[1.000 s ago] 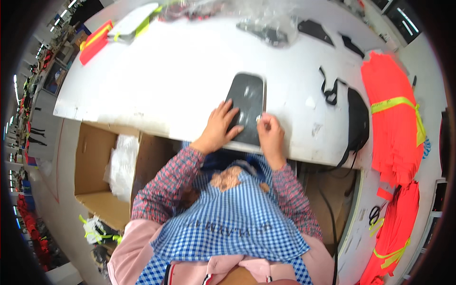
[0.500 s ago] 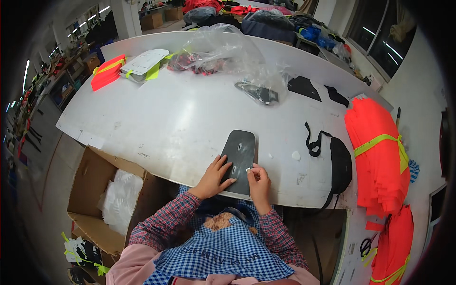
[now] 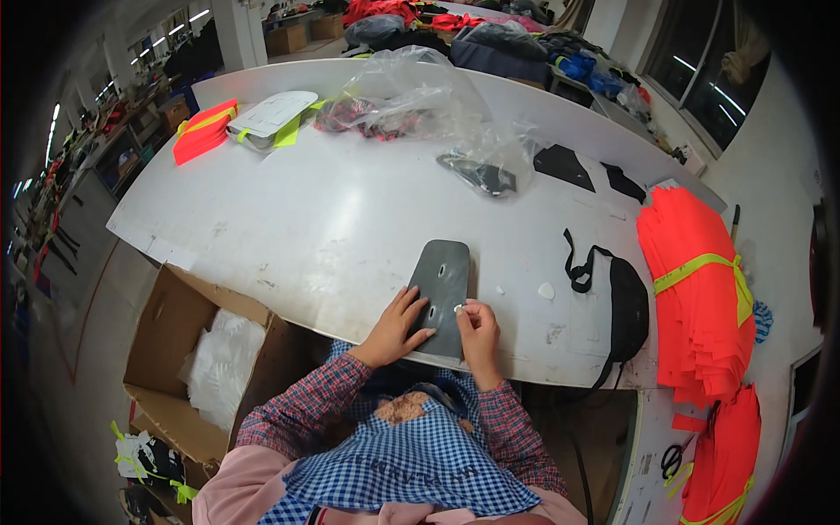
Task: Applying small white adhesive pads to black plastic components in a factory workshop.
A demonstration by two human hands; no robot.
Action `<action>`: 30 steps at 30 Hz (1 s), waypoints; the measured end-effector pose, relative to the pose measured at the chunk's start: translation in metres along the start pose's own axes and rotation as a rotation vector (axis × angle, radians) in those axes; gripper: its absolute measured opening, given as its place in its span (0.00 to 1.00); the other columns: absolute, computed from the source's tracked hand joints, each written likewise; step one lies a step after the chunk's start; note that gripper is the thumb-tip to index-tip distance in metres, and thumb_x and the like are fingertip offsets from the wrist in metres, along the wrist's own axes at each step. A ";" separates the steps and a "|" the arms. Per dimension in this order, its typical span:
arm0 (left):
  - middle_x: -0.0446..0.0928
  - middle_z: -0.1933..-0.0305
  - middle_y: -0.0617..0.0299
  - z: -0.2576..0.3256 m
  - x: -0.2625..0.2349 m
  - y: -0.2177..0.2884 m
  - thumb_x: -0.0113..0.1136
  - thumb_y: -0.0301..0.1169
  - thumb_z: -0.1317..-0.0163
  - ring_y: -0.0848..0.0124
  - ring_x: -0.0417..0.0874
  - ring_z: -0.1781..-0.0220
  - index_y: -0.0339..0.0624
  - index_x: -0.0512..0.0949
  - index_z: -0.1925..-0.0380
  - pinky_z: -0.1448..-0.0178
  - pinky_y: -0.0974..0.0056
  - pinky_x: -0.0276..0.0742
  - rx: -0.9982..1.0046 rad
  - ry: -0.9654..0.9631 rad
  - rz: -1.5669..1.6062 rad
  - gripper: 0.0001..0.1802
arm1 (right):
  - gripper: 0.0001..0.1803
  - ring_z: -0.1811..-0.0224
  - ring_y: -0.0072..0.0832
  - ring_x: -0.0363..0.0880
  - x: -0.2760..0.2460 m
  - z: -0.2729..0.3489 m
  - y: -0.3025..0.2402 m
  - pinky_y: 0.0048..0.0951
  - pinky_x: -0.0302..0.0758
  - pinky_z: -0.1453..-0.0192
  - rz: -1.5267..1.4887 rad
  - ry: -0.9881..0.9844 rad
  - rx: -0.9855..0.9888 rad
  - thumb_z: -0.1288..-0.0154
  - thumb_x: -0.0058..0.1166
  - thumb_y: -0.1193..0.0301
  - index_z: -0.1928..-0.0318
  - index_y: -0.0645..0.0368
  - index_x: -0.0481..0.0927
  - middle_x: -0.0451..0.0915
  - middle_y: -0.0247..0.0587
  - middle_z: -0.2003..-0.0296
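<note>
A dark grey panel (image 3: 446, 293) with a rounded far end and two small slots lies flat at the table's near edge. My left hand (image 3: 392, 331) rests on its left side, fingers stretched out and holding it down. At the panel's right edge, my right hand (image 3: 479, 337) pinches a small white piece of chalk (image 3: 458, 308) between thumb and forefinger. The chalk is mostly covered by the fingertips. Right of that hand lies a flat white chip (image 3: 546, 290) on the white table (image 3: 289, 210).
A black pouch with a strap (image 3: 624, 306) and bundled orange fabric (image 3: 691, 289) lie on the right. Clear plastic bags (image 3: 429, 92), black cut pieces (image 3: 564, 166) and an orange stack (image 3: 206, 131) sit along the back. An open cardboard box (image 3: 162, 350) stands at left; scissors (image 3: 672, 458) lie lower right.
The view has shifted very slightly. Both hands keep their places on the panel, with barely any movement of the right fingers at its edge.
</note>
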State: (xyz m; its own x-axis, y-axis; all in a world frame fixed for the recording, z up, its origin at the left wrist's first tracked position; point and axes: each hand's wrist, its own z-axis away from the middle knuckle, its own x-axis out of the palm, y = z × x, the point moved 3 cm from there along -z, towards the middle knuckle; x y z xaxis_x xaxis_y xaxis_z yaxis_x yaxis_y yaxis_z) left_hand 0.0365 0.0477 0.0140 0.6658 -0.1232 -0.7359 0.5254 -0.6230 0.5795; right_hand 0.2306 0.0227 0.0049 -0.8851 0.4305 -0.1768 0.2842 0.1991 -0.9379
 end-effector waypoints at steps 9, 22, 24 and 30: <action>0.60 0.28 0.35 0.003 0.001 -0.001 0.65 0.43 0.37 0.38 0.58 0.25 0.31 0.66 0.35 0.24 0.47 0.59 -0.003 -0.011 0.019 0.36 | 0.09 0.70 0.20 0.79 0.002 -0.003 0.017 0.25 0.76 0.63 -0.041 -0.153 0.175 0.36 0.64 0.70 0.64 0.63 0.80 0.83 0.36 0.72; 0.69 0.36 0.33 0.007 -0.007 -0.010 0.54 0.37 0.29 0.40 0.69 0.33 0.27 0.62 0.35 0.29 0.50 0.64 -0.028 0.095 0.078 0.31 | 0.07 0.71 0.13 0.69 -0.020 -0.016 0.022 0.19 0.69 0.67 -0.094 0.071 0.112 0.32 0.62 0.70 0.62 0.62 0.80 0.77 0.25 0.71; 0.69 0.36 0.33 0.008 -0.008 -0.009 0.53 0.37 0.28 0.40 0.69 0.33 0.27 0.64 0.36 0.28 0.50 0.65 -0.019 0.090 0.076 0.29 | 0.08 0.70 0.12 0.69 -0.028 -0.018 0.022 0.18 0.68 0.66 -0.126 0.077 0.127 0.32 0.61 0.71 0.62 0.63 0.79 0.76 0.26 0.71; 0.67 0.33 0.37 0.007 -0.014 -0.006 0.50 0.36 0.27 0.43 0.67 0.29 0.31 0.63 0.33 0.26 0.52 0.63 -0.079 0.166 0.176 0.27 | 0.08 0.69 0.11 0.69 -0.026 -0.020 0.010 0.17 0.68 0.66 -0.195 0.005 0.131 0.32 0.61 0.71 0.62 0.63 0.79 0.76 0.25 0.70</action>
State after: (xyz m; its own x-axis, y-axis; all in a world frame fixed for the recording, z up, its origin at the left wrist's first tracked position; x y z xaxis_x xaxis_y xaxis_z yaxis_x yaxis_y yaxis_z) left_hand 0.0205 0.0472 0.0181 0.8252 -0.0913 -0.5574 0.4293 -0.5398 0.7241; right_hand 0.2637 0.0310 0.0061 -0.9165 0.3999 0.0124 0.0577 0.1628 -0.9850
